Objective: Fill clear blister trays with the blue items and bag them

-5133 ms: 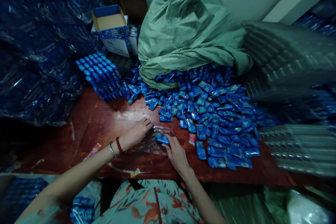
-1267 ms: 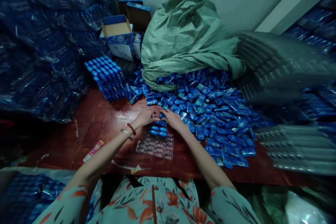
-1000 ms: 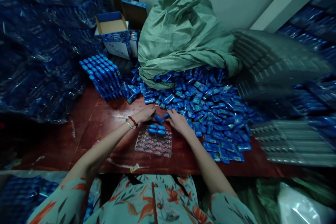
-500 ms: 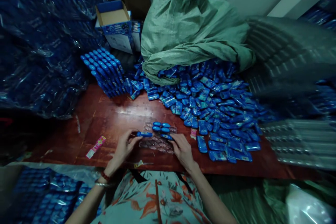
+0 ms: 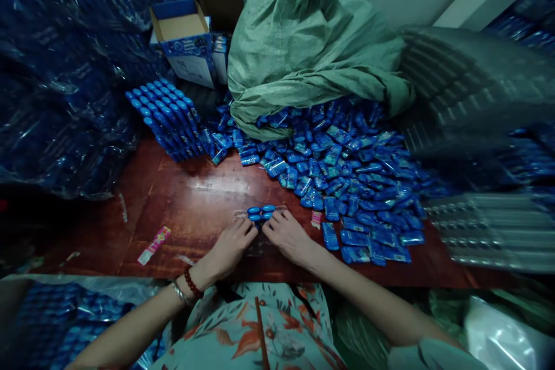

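Observation:
Several small blue packs [image 5: 268,208] with rounded tops sit in two rows in a clear plastic tray [image 5: 240,214] on the table. Close in front of them, my left hand [image 5: 232,244] and my right hand [image 5: 289,236] are side by side over the tray, knuckles up. The fingers of both are bent and closed, pressing down at the near side of the rows. What lies under the fingertips is mostly hidden; each hand held one blue pack a moment earlier. Most of the tray is covered by my hands.
A heap of wrapped blue packs [image 5: 333,179] spills from a green sack [image 5: 312,52]. Stacked blue packs [image 5: 167,118] stand back left, near an open box [image 5: 182,40]. Clear trays [image 5: 485,234] are piled at right. A pink strip [image 5: 154,245] lies on the red-brown table [image 5: 208,185].
Both hands have moved inward over the tray, bringing the blue packs they held to the near side of the rows. Those packs are now hidden under the fingers. The view has shifted slightly.

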Tool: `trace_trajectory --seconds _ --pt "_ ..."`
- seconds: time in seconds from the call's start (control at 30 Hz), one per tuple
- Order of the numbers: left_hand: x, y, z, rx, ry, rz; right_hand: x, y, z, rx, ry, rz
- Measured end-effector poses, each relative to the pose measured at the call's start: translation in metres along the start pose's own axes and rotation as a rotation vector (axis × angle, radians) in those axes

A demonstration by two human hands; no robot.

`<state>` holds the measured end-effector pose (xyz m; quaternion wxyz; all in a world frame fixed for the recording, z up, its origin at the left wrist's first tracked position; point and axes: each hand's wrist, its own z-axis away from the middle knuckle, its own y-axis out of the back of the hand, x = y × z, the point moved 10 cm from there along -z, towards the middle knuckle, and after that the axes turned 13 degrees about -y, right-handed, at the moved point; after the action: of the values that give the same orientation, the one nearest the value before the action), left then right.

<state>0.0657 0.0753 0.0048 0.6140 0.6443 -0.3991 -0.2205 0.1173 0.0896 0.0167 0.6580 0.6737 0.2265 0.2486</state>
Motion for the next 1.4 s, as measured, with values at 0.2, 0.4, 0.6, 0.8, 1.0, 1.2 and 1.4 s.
trace_trajectory --seconds 0.2,0.4,0.6,0.8,1.0,1.2,1.4 --pt "0.014 -0.017 -0.021 -0.157 -0.022 -0.174 0.003 0.000 -0.004 0.056 -0.068 -0.005" --pt "-0.025 0.031 -0.011 0.255 0.003 -0.036 0.047 0.011 0.032 0.329 -0.297 -0.173" --pt "-0.098 0.038 -0.099 0.255 0.075 0.215 0.154 -0.003 -0.004 0.249 -0.761 -0.271" --pt "-0.096 -0.002 -0.177 -0.102 -0.023 -0.023 0.169 -0.034 -0.045 -0.151 -0.822 -0.248" --pt "-0.116 -0.004 -0.129 -0.070 -0.034 0.098 0.158 -0.035 0.007 0.145 -0.868 -0.635" --pt "-0.141 0.038 0.000 0.371 0.185 0.287 0.126 -0.037 0.076 0.409 -0.885 -1.214" --pt "-0.076 0.032 0.063 0.406 0.289 0.290 0.050 -0.018 0.069 0.475 -0.526 -0.878"
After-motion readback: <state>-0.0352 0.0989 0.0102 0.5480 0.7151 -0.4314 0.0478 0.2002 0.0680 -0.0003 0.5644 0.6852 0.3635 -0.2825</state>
